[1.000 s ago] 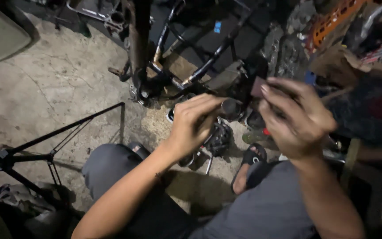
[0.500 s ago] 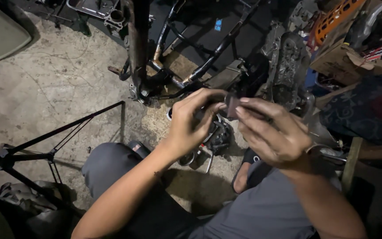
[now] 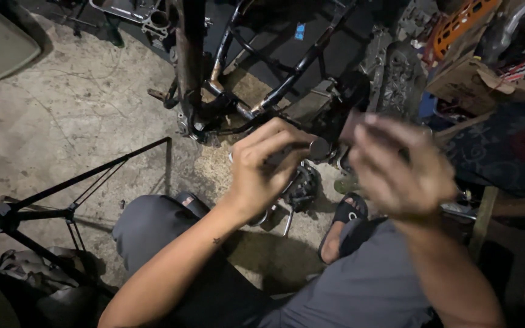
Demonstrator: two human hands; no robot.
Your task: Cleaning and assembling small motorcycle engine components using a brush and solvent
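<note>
Right hand [image 3: 396, 173] drawn back (blurred, grip unclear), left hand [image 3: 268, 170] fingers clamped on dark cylindrical part [image 3: 318, 148]

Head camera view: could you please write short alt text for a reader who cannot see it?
A seated person's left hand pinches a small dark cylindrical part while the blurred right hand hovers beside it. Below lie a concrete floor and a black motorcycle frame.
</note>
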